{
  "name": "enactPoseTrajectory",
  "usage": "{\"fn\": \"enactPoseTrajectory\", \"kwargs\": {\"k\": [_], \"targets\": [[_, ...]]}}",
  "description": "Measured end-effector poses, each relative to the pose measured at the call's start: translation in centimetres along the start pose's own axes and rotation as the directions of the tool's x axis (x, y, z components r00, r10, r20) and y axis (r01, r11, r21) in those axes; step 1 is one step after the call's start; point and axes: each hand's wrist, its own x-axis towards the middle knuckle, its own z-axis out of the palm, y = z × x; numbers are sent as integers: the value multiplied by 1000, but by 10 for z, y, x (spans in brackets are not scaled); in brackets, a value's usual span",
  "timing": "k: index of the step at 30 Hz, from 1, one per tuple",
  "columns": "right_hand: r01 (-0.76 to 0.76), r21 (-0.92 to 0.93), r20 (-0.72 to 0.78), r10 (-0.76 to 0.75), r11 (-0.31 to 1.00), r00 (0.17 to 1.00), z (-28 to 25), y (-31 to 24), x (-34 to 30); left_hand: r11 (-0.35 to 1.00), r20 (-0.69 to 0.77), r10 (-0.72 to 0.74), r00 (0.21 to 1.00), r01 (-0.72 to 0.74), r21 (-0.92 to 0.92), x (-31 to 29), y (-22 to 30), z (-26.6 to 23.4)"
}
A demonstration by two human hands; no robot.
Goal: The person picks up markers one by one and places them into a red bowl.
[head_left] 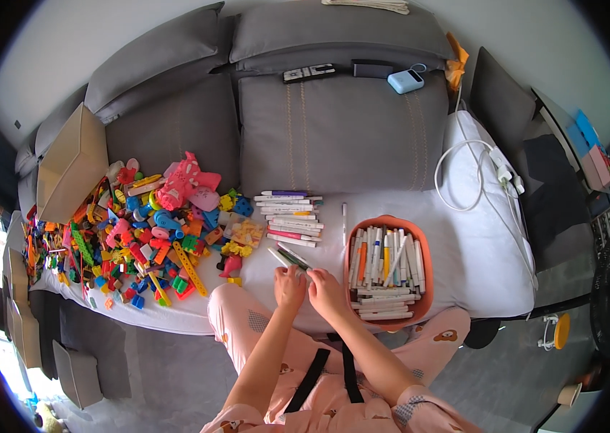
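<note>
My left hand (pixel 290 288) and my right hand (pixel 326 291) meet at the front edge of the couch seat, both with closed fingers. Between them are a white marker (pixel 277 256) and a marker with a dark green part (pixel 293 254). The white one sticks out from the left fingers, while the green one slants down toward the right fingertips. Just beyond lies a stack of markers (pixel 292 216), mostly white, with purple and pink ones among them. Right of my hands an orange basket (pixel 428 281) holds many more markers. A single white marker (pixel 344 220) lies between stack and basket.
Colourful toys and building blocks (pixel 153 238) pile up on the left, beside a tipped beige bin (pixel 74 173). A remote (pixel 309 73) and a light blue device (pixel 405 81) rest on the grey backrest. White cables (pixel 475 144) with a power strip lie at the right.
</note>
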Motion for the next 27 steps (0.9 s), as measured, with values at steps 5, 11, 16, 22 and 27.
{"fn": "enactPoseTrajectory", "kwargs": {"k": [5, 11, 16, 22, 27], "targets": [[-42, -337, 107, 83, 941, 991, 48, 19, 12, 998, 88, -45, 995, 48, -32, 2, -22, -4], [-154, -363, 161, 225, 919, 961, 62, 27, 12, 991, 56, -36, 998, 43, -127, -16, -38, -2], [-244, -221, 220, 292, 944, 931, 50, 31, -24, 979, 8, -75, 997, 75, -192, -30, -41, -1], [-269, 98, 45, 265, 958, 963, 7, 10, -32, 829, -10, -260, 965, 218, -515, -37, -25, -5], [-140, 141, -242, 171, 980, 955, -51, -1, -29, 861, -83, -35, 996, -12, -509, -38, 65, -18]]}}
